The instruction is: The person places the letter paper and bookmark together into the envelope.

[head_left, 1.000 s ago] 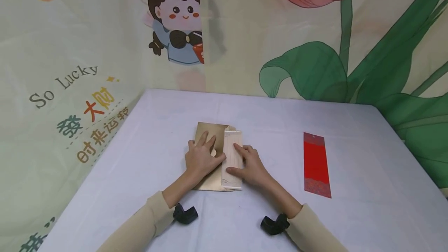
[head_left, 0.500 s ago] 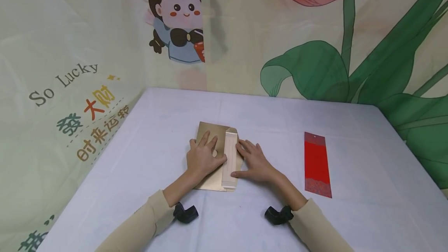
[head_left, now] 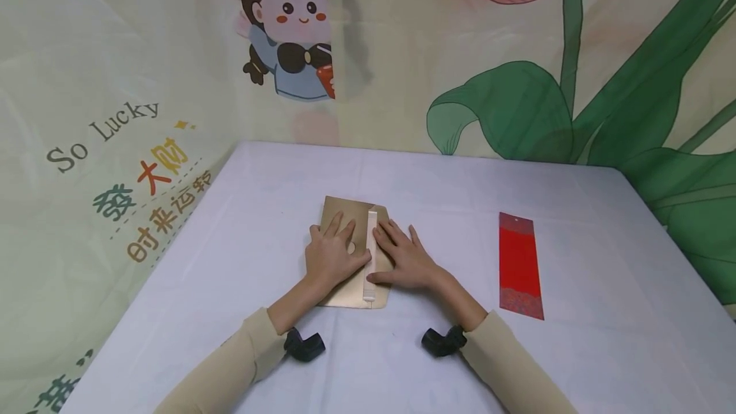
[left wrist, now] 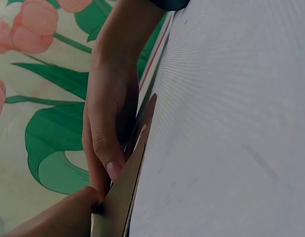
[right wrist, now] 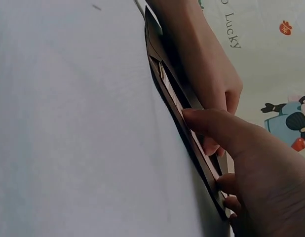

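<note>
A gold paper envelope (head_left: 361, 209) lies flat on the table, a small pale disc on its face. Across its opening runs a pale cream card (head_left: 371, 225), visible as a narrow upright strip; its left part appears tucked inside the envelope. My left hand (head_left: 330, 262) rests on the envelope with fingers spread, thumb reaching to the card. At the card's right edge, my right hand (head_left: 409, 265) touches it with extended fingertips and thumb. The right wrist view shows the envelope's opening (right wrist: 157, 52) slightly raised, with the right thumb (right wrist: 204, 121) against the card.
Further right on the white-covered table (head_left: 448, 209) lies a flat red slip (head_left: 519, 264) with patterned ends and a small hole at the top. Printed cloth (head_left: 385, 82) hangs behind and to the left. A black wrist device (head_left: 444, 341) sits by the right cuff.
The card has slid left into the envelope, so its visible strip has narrowed. My right hand followed it left after briefly shifting right. My left hand has stayed on the envelope.
</note>
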Demonstrator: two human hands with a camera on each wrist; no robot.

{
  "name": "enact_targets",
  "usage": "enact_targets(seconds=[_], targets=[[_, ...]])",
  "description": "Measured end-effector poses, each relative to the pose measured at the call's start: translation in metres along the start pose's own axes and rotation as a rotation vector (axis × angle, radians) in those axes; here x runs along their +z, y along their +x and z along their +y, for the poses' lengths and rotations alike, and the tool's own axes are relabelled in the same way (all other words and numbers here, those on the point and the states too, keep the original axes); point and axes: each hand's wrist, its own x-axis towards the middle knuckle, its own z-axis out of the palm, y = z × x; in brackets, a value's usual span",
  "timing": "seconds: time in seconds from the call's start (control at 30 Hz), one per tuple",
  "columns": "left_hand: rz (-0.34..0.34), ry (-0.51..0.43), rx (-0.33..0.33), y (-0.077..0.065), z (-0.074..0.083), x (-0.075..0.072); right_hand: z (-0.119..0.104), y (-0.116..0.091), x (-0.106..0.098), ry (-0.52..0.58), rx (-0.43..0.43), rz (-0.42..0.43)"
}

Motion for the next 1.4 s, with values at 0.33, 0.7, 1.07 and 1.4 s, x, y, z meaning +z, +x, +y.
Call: enact_targets(seconds=[0.33,0.7,1.07,1.4], targets=[[-0.015,-0.025,-0.017,-0.001,0.002,-0.006,0.005,0.000,-0.003,0.095,0.006,-0.012],[-0.012,-0.014,-0.007,-0.001,0.003,-0.005,-0.003,0.010,-0.003,0.090,0.006,-0.046],[0.019,-0.011,0.005,-0.001,0.003,-0.002,-0.003,0.011,-0.005,0.049,-0.014,-0.039],[0.025,-0.008,0.005,0.000,0.003,-0.004,-0.001,0.013,-0.004,0.120,-0.016,-0.030]])
